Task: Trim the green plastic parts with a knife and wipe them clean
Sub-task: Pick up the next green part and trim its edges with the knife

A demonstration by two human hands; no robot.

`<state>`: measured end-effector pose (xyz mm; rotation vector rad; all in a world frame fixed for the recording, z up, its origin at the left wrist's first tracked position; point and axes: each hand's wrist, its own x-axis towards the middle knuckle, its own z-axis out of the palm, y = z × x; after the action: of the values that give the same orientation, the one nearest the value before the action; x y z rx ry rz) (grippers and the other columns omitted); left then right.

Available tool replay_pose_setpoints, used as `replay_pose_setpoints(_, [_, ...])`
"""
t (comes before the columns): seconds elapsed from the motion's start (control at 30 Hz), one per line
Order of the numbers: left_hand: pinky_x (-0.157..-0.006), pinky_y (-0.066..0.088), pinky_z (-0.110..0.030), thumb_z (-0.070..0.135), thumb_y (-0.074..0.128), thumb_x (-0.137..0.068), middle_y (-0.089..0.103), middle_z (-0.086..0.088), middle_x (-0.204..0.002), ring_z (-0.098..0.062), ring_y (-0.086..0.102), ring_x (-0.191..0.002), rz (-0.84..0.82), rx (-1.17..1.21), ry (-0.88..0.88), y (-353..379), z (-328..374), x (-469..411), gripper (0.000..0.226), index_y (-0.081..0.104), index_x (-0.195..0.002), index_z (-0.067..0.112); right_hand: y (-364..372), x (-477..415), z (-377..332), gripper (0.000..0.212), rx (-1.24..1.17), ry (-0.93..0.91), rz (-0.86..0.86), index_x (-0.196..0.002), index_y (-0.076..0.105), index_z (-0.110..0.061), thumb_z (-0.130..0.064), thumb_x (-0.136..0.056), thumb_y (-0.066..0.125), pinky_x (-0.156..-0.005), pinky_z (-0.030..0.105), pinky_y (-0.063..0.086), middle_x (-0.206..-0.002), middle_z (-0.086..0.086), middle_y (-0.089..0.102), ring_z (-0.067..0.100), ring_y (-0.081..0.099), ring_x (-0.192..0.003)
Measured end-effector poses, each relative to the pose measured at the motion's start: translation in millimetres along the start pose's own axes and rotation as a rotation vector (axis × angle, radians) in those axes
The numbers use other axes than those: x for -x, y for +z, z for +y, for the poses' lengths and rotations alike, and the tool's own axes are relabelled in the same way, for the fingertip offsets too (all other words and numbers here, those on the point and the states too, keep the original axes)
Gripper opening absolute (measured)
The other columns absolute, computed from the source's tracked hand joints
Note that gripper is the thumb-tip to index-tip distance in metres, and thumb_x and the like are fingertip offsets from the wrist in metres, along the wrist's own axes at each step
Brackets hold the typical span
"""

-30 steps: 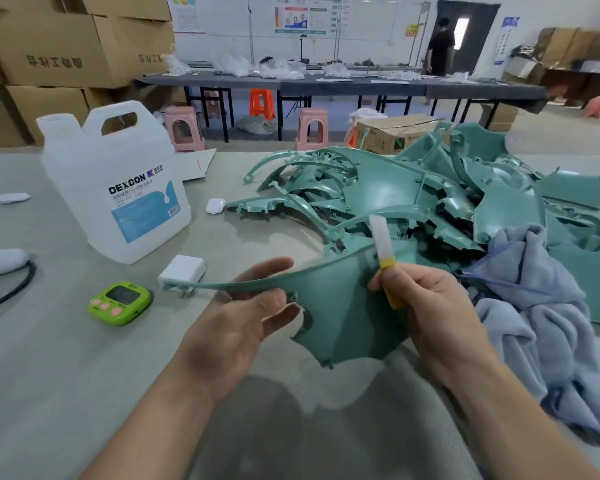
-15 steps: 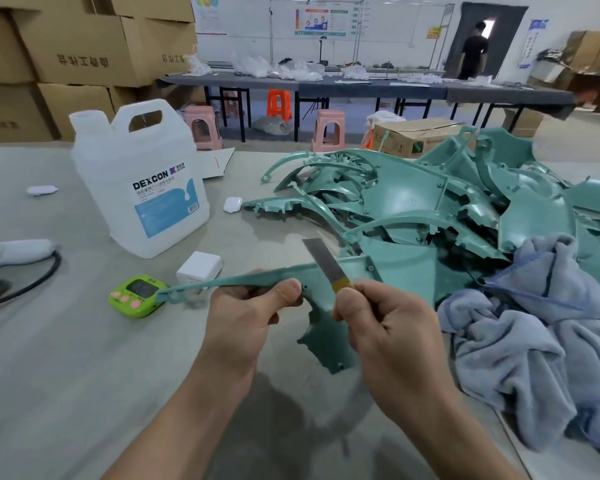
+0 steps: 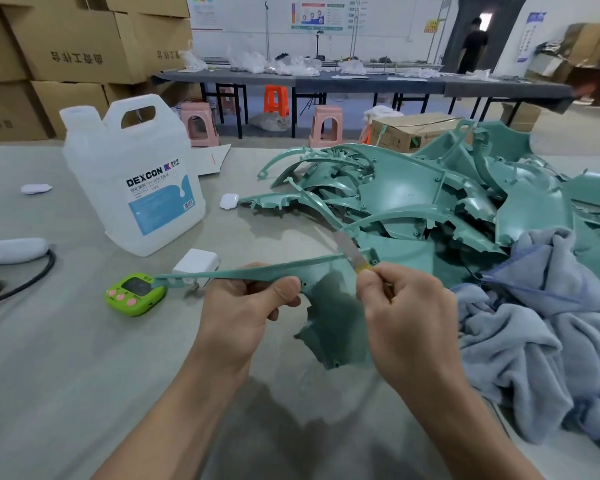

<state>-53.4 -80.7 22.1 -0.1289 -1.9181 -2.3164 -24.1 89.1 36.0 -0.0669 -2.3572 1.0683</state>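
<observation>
Left hand (image 3: 246,306) grips green part (image 3: 329,306); knife (image 3: 352,254) above.

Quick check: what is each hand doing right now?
Left hand: grips the green part.
Right hand: pinches the knife, blade on the part's top edge.

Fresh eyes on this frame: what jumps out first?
Front and centre, the left hand grips a green part while the right hand pinches a knife at its top edge. Behind, to the right, lies a pile of more green parts, a grey cloth heaped at its near side. A white jug stands far left.
</observation>
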Motion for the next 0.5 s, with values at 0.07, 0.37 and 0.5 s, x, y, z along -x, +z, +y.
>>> replay_pose_setpoints(0.07, [-0.052,0.044,-0.018,0.027,0.078,-0.062,0.074,-0.013,-0.076,-0.014,0.066,-0.063,0.003,0.004,-0.002,0.0,-0.2,-0.3,0.019,0.08,-0.079,0.018,3.0,6.3,-7.1,0.04,-0.097,-0.079,-0.1,-0.061,0.047,-0.018,-0.035,-0.096,0.056,-0.045,0.022,0.026,-0.05,-0.009,0.045,0.011,0.037,-0.048])
replay_pose_setpoints(0.37, [-0.055,0.042,-0.017,0.03,0.08,-0.059,0.065,-0.013,-0.065,-0.014,0.05,-0.062,-0.055,0.024,0.021,-4.8,-1.6,-1.6,0.021,0.075,-0.072,0.014,-4.3,-10.3,17.8,0.039,-0.029,0.035,0.065,-0.063,0.053,-0.003,-0.024,-0.095,0.062,-0.047,0.033,0.028,-0.047,0.001,0.04,0.014,0.031,-0.045])
replay_pose_setpoints(0.5, [-0.059,0.048,-0.016,0.026,0.081,-0.059,0.068,-0.009,-0.07,-0.012,0.06,-0.065,-0.122,0.054,0.022,-6.1,0.7,-0.5,0.016,0.078,-0.073,0.019,-1.3,4.0,4.2,0.039,-0.225,-0.131,-0.129,-0.06,0.048,-0.011,-0.027,-0.093,0.061,-0.044,0.017,0.022,-0.047,-0.011,0.036,0.006,0.031,-0.045])
